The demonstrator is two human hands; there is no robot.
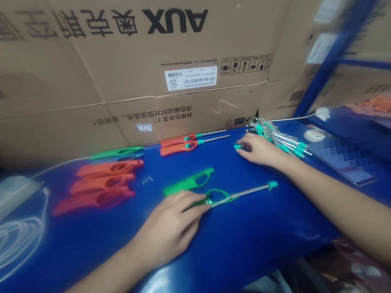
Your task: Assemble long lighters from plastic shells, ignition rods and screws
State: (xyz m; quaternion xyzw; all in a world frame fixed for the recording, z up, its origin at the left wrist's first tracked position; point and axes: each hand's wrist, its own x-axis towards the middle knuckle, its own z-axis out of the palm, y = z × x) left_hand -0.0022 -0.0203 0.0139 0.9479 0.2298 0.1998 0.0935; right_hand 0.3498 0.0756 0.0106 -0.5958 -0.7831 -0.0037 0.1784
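Observation:
My left hand (170, 227) rests on the blue table (235, 245) with its fingers closed over the handle of a green lighter half (223, 196), whose metal rod with a teal tip points right. A separate green handle shell (188, 182) lies just behind it. My right hand (258, 149) reaches to the back right, fingers curled on a teal-tipped metal rod (238, 146) at the edge of a pile of such rods (279, 139).
Three orange handle shells (105, 182) lie at the left. Two orange lighters (187, 143) and a green one (117, 153) sit by the cardboard boxes (148, 49). White cable (4, 241) coils far left. A blue shelf post (345, 29) rises right.

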